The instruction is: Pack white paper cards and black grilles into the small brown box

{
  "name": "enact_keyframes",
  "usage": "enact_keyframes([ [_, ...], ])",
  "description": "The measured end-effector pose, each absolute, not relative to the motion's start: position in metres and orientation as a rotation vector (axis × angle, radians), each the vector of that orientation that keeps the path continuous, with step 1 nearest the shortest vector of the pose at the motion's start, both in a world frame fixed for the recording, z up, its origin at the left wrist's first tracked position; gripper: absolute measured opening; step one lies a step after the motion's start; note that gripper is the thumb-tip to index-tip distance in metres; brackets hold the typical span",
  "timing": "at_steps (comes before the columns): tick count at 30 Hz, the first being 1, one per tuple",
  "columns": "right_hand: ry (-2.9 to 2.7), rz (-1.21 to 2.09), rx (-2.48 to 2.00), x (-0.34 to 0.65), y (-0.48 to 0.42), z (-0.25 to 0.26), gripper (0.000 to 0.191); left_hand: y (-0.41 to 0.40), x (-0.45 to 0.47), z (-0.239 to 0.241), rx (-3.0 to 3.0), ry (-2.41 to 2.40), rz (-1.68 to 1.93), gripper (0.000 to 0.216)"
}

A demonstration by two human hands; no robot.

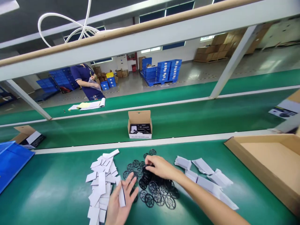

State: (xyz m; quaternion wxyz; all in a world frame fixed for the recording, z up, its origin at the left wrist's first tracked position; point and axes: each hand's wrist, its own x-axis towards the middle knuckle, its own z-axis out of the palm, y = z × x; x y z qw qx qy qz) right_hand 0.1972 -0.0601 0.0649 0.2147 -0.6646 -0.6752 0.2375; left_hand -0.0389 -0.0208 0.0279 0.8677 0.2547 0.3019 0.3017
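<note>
My right hand [159, 167] reaches into a heap of black round grille-like plastic rings [156, 189] on the green bench, its fingers pinched on one ring at the heap's top. My left hand [120, 201] is near the bottom edge, holding a small white folded paper sleeve [122, 195] against its fingers. Left of it lies a pile of flat white paper sleeves [102, 184]. To the right of the rings lie several filled white packets [206, 175].
An open small carton [140, 125] with a black item inside sits on the green conveyor belt. A large shallow cardboard box [272, 162] stands at right, a blue bin [10, 161] at left. A person in dark blue [86, 81] works beyond the far belt.
</note>
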Motion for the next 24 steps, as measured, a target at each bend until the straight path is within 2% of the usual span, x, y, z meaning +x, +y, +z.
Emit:
enact_keyframes([
  [4,-1.839,0.668,-1.625,0.181,-0.091,0.086,0.014,-0.043,-0.011,0.028,0.312,0.531,0.605,0.021],
  [9,-1.758,0.226,-2.143,0.234,-0.122,0.071,0.021,-0.052,-0.007,0.032,0.087,0.733,0.63,0.034],
  [11,-1.707,0.107,-2.378,0.262,-0.132,0.055,0.031,-0.054,-0.012,0.03,0.095,0.699,0.619,0.027],
  [14,-1.655,0.09,-2.557,0.288,-0.142,0.032,0.041,-0.061,-0.017,0.027,0.147,0.613,0.601,0.005],
  [19,-1.469,0.159,-2.496,0.284,-0.15,0.018,0.043,-0.074,-0.01,0.022,0.335,0.68,0.542,0.031],
  [24,-1.37,0.302,-2.003,0.23,-0.163,0.032,0.05,-0.085,0.009,-0.002,0.621,0.778,0.455,0.048],
])
